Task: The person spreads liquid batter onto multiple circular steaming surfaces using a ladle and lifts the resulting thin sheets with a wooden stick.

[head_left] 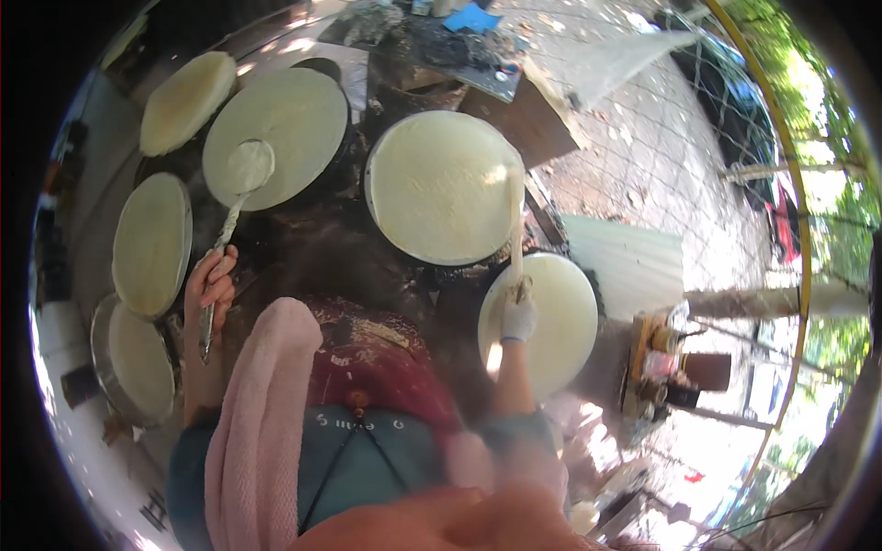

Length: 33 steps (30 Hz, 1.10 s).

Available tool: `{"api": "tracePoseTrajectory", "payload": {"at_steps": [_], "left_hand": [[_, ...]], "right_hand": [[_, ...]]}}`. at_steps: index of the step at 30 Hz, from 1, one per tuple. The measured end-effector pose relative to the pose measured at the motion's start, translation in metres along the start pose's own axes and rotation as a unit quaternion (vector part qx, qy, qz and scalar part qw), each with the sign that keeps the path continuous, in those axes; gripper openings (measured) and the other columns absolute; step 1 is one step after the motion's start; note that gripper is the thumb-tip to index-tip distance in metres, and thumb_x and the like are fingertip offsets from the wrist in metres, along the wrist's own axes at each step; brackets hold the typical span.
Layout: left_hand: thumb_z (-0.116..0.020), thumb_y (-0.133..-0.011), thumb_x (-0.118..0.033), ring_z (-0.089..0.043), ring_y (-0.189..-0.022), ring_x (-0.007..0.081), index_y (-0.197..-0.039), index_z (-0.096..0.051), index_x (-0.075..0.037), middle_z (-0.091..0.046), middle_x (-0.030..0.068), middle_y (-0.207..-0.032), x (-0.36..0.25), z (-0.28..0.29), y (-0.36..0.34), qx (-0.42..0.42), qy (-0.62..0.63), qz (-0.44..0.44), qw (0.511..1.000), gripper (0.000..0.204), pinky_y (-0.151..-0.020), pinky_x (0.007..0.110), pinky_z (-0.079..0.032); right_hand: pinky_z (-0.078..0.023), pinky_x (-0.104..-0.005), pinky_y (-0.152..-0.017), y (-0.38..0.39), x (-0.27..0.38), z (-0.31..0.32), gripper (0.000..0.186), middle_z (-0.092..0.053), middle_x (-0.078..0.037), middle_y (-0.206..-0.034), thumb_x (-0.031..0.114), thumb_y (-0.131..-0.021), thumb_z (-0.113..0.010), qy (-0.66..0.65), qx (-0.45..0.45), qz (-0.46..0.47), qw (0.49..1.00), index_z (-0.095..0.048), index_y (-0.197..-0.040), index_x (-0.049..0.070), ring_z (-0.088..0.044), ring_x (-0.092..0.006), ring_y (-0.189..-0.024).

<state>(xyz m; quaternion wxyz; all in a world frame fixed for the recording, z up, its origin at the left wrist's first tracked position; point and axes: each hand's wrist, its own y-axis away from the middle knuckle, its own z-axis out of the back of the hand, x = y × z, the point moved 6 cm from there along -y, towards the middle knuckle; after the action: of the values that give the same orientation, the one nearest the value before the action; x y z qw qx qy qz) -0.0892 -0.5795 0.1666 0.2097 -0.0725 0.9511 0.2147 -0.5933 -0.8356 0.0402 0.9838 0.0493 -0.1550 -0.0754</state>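
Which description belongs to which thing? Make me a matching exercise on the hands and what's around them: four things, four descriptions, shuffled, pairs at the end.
Things
1. Ladle
2. Long pale stick
3. Towel
4. Left hand

Descriptions
A. Pink, hanging down the person's front
B. Bare, with no glove on it
C. Coated with something white at its bowl end
D. Held in the gloved right hand

Right pairs: 1-C, 2-D, 3-A, 4-B
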Motion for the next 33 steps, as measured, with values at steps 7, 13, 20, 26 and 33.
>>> {"api": "tracePoseTrajectory", "payload": {"at_steps": [7,13,20,26,33], "left_hand": [[-0.024,-0.099,-0.018,-0.038,-0.039,0.0061,-0.121,-0.031,0.009,-0.038,0.0019,-0.072,0.019,0.017,0.098,0.008,0.149,-0.125,0.981,0.035,-0.043,0.023,-0.028],[-0.026,-0.099,-0.017,-0.038,-0.038,0.0050,-0.118,-0.033,0.010,-0.037,0.0007,-0.070,0.042,0.023,0.168,-0.099,0.135,-0.239,0.956,0.034,-0.041,0.023,-0.025],[-0.026,-0.098,-0.015,-0.038,-0.037,0.0048,-0.116,-0.032,0.010,-0.037,0.0005,-0.070,0.050,0.035,0.224,-0.084,0.172,-0.314,0.930,0.031,-0.040,0.022,-0.026],[-0.031,-0.097,-0.014,-0.037,-0.037,0.0047,-0.118,-0.032,0.009,-0.037,-0.0004,-0.070,0.037,0.106,0.272,-0.035,0.238,-0.358,0.902,0.031,-0.037,0.022,-0.025],[-0.038,-0.095,-0.013,-0.035,-0.036,0.0036,-0.106,-0.046,0.008,-0.038,-0.0020,-0.064,-0.002,0.163,0.349,-0.131,0.197,-0.408,0.882,0.025,-0.032,0.019,-0.025]], "right_hand": [[-0.046,-0.0267,-0.077,-0.182,0.088,-0.046,0.069,-0.061,-0.007,-0.096,0.006,-0.075,-0.070,-0.406,0.165,0.191,0.879,-0.033,-0.133,-0.002,-0.057,-0.0140,-0.086],[-0.049,-0.0269,-0.062,-0.234,0.153,-0.028,0.057,-0.064,-0.008,-0.082,-0.001,-0.063,-0.070,-0.239,0.122,0.209,0.940,-0.049,-0.116,-0.004,-0.060,-0.0156,-0.069],[-0.047,-0.0304,-0.060,-0.164,0.236,0.035,0.030,-0.059,-0.008,-0.067,0.008,-0.066,-0.068,-0.288,0.087,0.257,0.919,-0.059,-0.093,0.000,-0.056,-0.0173,-0.061],[-0.048,-0.0333,-0.065,-0.019,0.352,0.118,0.033,-0.062,-0.010,-0.076,0.014,-0.067,-0.064,-0.141,-0.012,0.407,0.902,-0.059,-0.098,0.005,-0.060,-0.0227,-0.067],[-0.049,-0.0326,-0.068,0.184,0.493,0.121,0.037,-0.064,-0.013,-0.084,0.010,-0.067,-0.061,-0.146,0.057,0.546,0.823,-0.058,-0.103,0.004,-0.063,-0.0233,-0.073]]}}
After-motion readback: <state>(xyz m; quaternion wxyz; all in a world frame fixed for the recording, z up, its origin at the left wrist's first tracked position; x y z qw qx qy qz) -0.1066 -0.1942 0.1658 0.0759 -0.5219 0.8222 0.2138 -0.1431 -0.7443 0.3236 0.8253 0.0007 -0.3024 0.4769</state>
